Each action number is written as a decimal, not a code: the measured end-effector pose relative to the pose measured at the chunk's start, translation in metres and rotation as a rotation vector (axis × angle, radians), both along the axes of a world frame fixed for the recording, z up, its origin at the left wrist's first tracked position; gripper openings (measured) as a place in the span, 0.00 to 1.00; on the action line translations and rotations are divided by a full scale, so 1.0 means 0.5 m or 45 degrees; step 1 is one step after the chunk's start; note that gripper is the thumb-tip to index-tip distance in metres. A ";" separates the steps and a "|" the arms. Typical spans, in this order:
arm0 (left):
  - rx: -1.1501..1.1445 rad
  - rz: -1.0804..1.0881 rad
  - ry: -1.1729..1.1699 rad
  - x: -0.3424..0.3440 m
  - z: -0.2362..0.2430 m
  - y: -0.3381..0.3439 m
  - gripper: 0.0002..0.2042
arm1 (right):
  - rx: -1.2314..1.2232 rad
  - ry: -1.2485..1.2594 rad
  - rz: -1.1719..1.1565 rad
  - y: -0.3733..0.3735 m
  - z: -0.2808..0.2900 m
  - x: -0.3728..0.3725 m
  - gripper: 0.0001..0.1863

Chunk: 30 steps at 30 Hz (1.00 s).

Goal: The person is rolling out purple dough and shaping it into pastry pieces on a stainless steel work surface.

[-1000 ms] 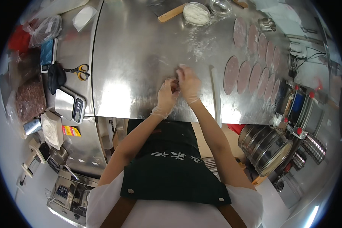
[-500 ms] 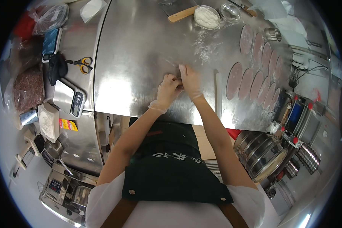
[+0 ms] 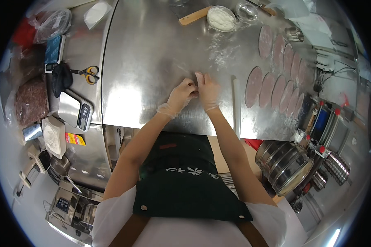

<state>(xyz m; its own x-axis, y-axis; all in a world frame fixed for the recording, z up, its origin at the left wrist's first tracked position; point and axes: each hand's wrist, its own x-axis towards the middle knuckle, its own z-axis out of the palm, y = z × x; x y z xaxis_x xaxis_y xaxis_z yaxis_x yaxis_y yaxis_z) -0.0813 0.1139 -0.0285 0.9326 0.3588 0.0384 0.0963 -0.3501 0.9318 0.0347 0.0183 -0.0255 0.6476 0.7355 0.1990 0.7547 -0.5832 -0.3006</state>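
Both hands meet above the steel table point(image 3: 152, 53), in thin clear gloves. My left hand point(image 3: 181, 96) is closed, its fingers curled in a pinch. Against it rests my right hand point(image 3: 209, 92), slightly blurred, fingers bent downward and thumb side raised. A small dark piece shows between the fingertips, too covered to name. Right of the hands lies a white rolling pin point(image 3: 236, 107). Beyond it, flat pinkish dough ovals point(image 3: 254, 87) stand out in two rows, dusted with flour.
At the back are a bowl of flour point(image 3: 221, 19), a wooden-handled scraper point(image 3: 196, 15), a clear bowl point(image 3: 246, 12) and a metal ring cutter point(image 3: 294, 34). The left counter carries scissors point(image 3: 88, 75), a scale point(image 3: 76, 109) and a flour tray point(image 3: 53, 136). Stacked sieves point(image 3: 282, 166) stand lower right.
My hands stay together, working at the small piece. The left has shifted slightly left, and the right has lowered a little. The whole view has tilted slightly.
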 end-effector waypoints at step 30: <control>0.542 0.057 0.117 -0.025 0.021 -0.103 0.06 | -0.051 0.143 -0.604 -0.066 -0.014 -0.052 0.08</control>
<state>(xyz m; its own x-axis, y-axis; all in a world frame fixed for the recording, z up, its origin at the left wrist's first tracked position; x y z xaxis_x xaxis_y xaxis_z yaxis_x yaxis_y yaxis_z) -0.0941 0.0622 -0.0180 0.9230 0.3690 0.1094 0.1957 -0.6948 0.6921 0.0089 -0.0145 -0.0327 0.9291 0.3596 0.0862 0.3670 -0.8676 -0.3356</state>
